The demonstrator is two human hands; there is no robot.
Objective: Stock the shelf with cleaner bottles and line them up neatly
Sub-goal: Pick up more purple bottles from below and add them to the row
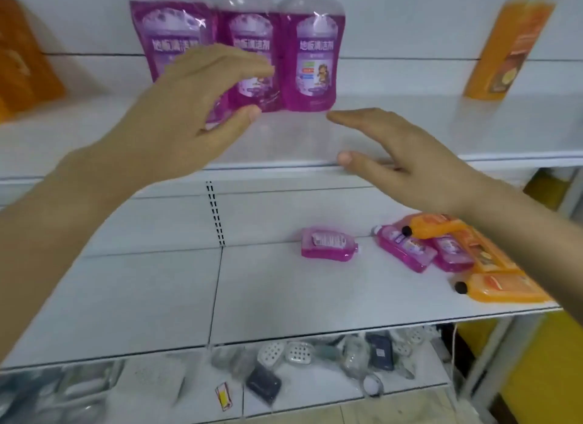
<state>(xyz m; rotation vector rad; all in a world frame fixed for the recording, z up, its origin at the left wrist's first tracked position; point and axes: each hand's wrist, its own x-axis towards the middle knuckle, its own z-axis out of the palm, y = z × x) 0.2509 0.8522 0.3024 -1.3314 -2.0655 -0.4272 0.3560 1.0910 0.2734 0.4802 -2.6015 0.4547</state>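
- Three purple bottles (315, 60) are standing upright, side by side, on the upper shelf (426, 133).
- The left hand (189, 108) is hovering spread in front of the left two, seemingly gripping nothing.
- The right hand (394, 152) is hovering flat and empty, just below-right of the row.
- A spare bottle (328, 245) is lying crosswise on the lower shelf (151, 297), nearer the right hand.
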